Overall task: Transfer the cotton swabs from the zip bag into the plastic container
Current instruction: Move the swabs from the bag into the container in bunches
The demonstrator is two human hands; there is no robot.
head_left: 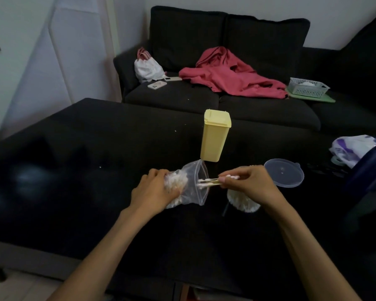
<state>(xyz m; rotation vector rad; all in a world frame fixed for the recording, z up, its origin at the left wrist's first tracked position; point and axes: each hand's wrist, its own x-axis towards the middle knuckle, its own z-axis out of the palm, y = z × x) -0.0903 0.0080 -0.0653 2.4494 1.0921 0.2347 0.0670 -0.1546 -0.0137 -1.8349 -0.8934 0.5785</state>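
Note:
A clear zip bag packed with cotton swabs lies on the black table, its open mouth facing right. My left hand grips the bag's closed end. My right hand pinches a small bundle of cotton swabs that pokes out of the bag's mouth. Below my right hand stands a clear round plastic container holding many swabs, partly hidden by the hand. Its clear lid lies flat just to the right.
A tall yellow plastic box stands upright just behind the bag. A dark blue bottle and a white-purple bag sit at the table's right edge. A black sofa behind holds a pink garment, phones and a basket.

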